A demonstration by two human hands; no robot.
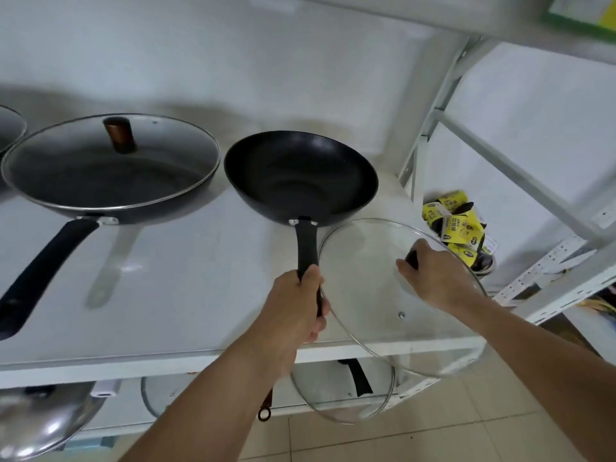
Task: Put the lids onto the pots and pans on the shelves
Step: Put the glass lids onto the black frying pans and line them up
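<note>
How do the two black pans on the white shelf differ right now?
The left pan already wears a glass lid with a brown knob; the right pan is open, its glass lid held beside it by the right hand. The left pan looks wider and shallower, the right deeper. The left hand grips the right pan's handle; nobody touches the left pan. Both have dark handles pointing toward the camera.

Two bare forearms, left hand, right hand, no sleeves, no jewellery

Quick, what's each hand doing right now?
Left hand: closed around the black wok's handle.
Right hand: closed on the knob of the glass lid, holding it beside the wok.
</note>
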